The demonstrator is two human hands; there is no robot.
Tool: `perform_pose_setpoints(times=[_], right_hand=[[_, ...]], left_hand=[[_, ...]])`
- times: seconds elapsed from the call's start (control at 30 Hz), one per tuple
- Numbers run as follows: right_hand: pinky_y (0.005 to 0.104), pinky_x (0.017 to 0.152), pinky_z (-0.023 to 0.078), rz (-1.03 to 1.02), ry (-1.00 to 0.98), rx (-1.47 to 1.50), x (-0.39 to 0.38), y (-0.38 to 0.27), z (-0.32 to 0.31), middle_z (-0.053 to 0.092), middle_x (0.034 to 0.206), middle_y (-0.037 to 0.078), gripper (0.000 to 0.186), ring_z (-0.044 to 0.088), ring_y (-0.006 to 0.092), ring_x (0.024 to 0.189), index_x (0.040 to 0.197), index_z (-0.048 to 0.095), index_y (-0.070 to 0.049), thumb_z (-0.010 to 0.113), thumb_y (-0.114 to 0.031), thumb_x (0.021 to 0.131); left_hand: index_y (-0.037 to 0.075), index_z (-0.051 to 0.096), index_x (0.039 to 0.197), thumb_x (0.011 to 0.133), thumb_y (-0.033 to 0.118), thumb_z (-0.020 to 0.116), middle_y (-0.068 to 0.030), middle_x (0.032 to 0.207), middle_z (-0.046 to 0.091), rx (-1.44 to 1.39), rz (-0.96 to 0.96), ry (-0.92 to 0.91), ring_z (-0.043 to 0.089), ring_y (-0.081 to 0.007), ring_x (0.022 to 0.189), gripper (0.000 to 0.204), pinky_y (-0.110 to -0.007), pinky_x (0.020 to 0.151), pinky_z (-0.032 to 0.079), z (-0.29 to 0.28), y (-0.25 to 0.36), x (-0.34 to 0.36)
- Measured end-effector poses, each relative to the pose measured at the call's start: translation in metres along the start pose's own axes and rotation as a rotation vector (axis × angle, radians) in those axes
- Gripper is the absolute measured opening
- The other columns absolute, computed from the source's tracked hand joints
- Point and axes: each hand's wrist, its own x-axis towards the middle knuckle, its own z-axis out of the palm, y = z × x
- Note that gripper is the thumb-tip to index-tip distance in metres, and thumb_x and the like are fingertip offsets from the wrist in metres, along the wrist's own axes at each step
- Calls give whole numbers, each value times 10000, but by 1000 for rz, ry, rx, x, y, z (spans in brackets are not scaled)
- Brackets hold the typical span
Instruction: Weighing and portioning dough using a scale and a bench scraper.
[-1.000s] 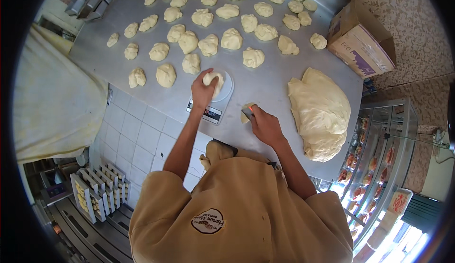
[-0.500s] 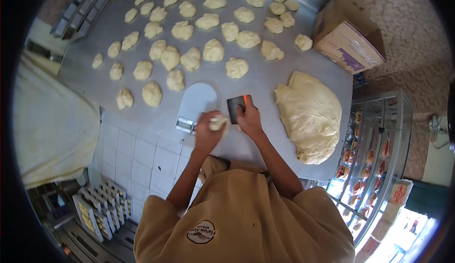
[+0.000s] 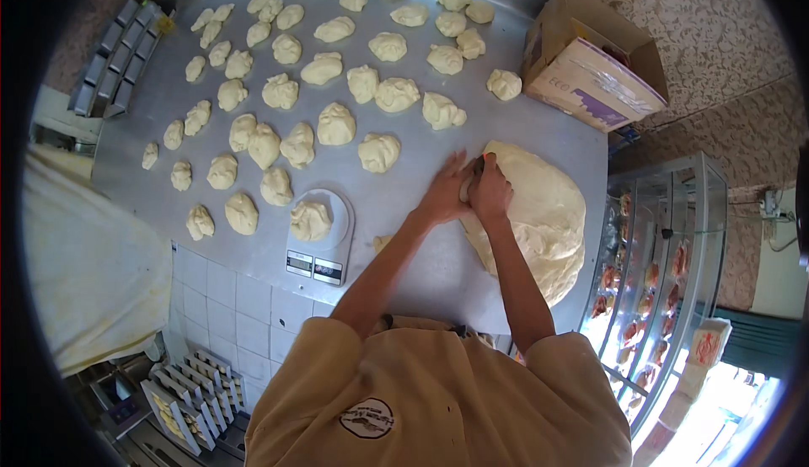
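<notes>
My left hand (image 3: 447, 189) grips the left edge of a large dough mass (image 3: 539, 223). My right hand (image 3: 491, 182) is closed on a dark scraper (image 3: 479, 162), held down at that dough edge beside my left hand, its blade mostly hidden. A lump of dough (image 3: 310, 221) rests on the white kitchen scale (image 3: 313, 265) to the left. A small scrap of dough (image 3: 381, 243) lies by my left forearm. Many separate dough lumps (image 3: 336, 124) are spread over the upper steel table (image 3: 152, 197).
A cardboard box (image 3: 598, 80) stands at the table's upper right, metal molds (image 3: 114, 58) at the upper left. A glass cabinet (image 3: 653, 273) with packaged goods is right of the table. A pale cloth (image 3: 93, 256) hangs at left, above racked trays (image 3: 194, 395).
Both hands have moved from near the scale to the big dough's edge at upper right. A dough lump now sits on the scale, released from my left hand. The view has shifted.
</notes>
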Motion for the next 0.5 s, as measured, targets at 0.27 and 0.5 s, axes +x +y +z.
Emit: perform_pose_setpoints(times=[0.27,0.5], right_hand=[[548,720,510,108,-46,321,-37,-4,-28,680,948,232,284,660,475,807,1197,442,-61,527,-162,946],[565,733,505,228,-11,288,-68,-35,7,669,978,252,323,663,472,826,1224,434,-31,535,-151,941]], left_hand=[[62,571,1378,736,105,794,-152,1415,567,-364,-412,-142,552,-309,1278,681,-382,1046,457,-21,-16,-57],[60,550,1404,749,97,789,-150,1416,558,-216,-542,154,574,-295,1256,697,-338,1029,471,-11,15,-91]])
